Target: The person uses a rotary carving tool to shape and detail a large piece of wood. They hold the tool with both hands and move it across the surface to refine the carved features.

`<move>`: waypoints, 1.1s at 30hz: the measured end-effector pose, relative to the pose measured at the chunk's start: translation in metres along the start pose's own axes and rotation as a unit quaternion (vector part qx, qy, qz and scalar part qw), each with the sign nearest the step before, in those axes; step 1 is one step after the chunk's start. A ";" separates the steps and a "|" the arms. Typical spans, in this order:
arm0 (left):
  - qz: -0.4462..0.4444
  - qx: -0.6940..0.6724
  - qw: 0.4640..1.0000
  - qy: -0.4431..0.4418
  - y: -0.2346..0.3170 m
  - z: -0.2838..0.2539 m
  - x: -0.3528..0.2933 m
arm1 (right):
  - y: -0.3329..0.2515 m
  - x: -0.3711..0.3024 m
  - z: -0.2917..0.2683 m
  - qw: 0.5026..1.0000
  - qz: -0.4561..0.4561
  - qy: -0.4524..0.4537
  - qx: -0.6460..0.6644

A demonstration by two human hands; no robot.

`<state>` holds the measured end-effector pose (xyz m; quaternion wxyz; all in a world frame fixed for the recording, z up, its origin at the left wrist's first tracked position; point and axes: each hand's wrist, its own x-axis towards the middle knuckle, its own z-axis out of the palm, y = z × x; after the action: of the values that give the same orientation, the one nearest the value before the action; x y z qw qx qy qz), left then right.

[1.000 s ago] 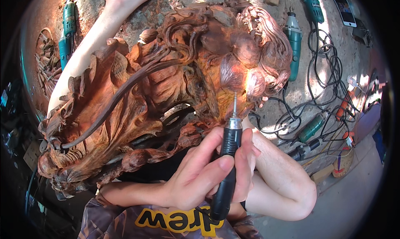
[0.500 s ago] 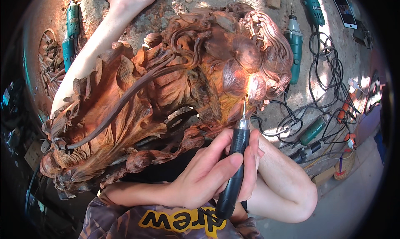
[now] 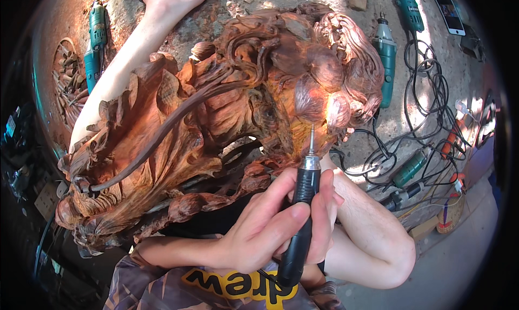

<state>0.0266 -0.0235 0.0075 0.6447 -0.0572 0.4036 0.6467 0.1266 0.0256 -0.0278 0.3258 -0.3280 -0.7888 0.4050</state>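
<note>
A large reddish-brown wood carving [image 3: 167, 126], full of curls, leaf shapes and round bulges, lies across the ground and against my lap. In front of its right part, my left hand [image 3: 254, 226] grips a black rotary carving handpiece [image 3: 296, 242], thumb pressed along the barrel. My right hand [image 3: 323, 218] wraps the same handpiece from the right, partly hidden behind it. The thin metal bit [image 3: 312, 139] points up at an orange-lit patch below a round bulge [image 3: 339, 110]. Whether the bit touches the wood, I cannot tell.
Green power tools [image 3: 385, 66] lie beyond the carving on the right, near tangled black cables [image 3: 427, 88]. A white phone [image 3: 447, 10] rests at the far right. At left are another green tool [image 3: 97, 26] and a round tray of small wooden pieces [image 3: 66, 44]. My bare legs flank the carving.
The handpiece has shifted slightly left, its bit moving off the bright edge of the round bulge. Both hands keep their hold. The whole view has drifted a little.
</note>
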 end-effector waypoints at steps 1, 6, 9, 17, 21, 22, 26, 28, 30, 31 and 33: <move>-0.003 -0.014 1.000 -0.006 0.002 -0.001 -0.001 | 0.000 0.001 -0.002 1.000 0.002 -0.010 0.017; 0.009 -0.026 1.000 -0.003 0.003 -0.003 -0.003 | 0.001 -0.003 -0.003 1.000 -0.004 -0.026 0.000; -0.020 -0.013 1.000 -0.003 -0.002 -0.001 0.000 | 0.001 -0.005 -0.001 1.000 0.015 0.004 -0.016; 0.009 -0.033 0.999 -0.014 0.001 -0.003 -0.003 | 0.001 -0.003 -0.008 0.998 -0.001 -0.057 -0.008; -0.022 -0.005 1.000 0.007 -0.004 0.000 0.000 | -0.001 -0.005 -0.007 0.999 0.010 -0.007 -0.040; -0.019 0.000 1.000 0.006 -0.005 0.000 0.001 | 0.001 -0.005 -0.005 0.999 0.007 -0.002 -0.034; -0.008 -0.022 1.000 0.001 -0.002 0.000 -0.002 | 0.012 0.004 -0.001 0.998 -0.039 -0.013 -0.038; -0.001 -0.066 0.998 -0.004 -0.001 0.000 -0.003 | 0.022 0.008 0.003 0.990 -0.127 0.025 -0.064; -0.020 -0.030 0.999 0.005 -0.001 0.001 -0.001 | 0.022 0.008 0.002 0.989 -0.128 0.033 -0.067; -0.031 -0.024 0.999 0.009 -0.002 0.002 0.000 | 0.017 0.007 0.000 0.994 -0.085 0.022 -0.057; -0.047 -0.008 0.999 0.017 -0.003 0.003 0.003 | 0.011 0.004 0.000 0.999 0.005 -0.001 -0.040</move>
<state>0.0302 -0.0203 0.0060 0.6671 -0.0919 0.4060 0.6178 0.1266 0.0338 -0.0361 0.3094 -0.3443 -0.8032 0.3750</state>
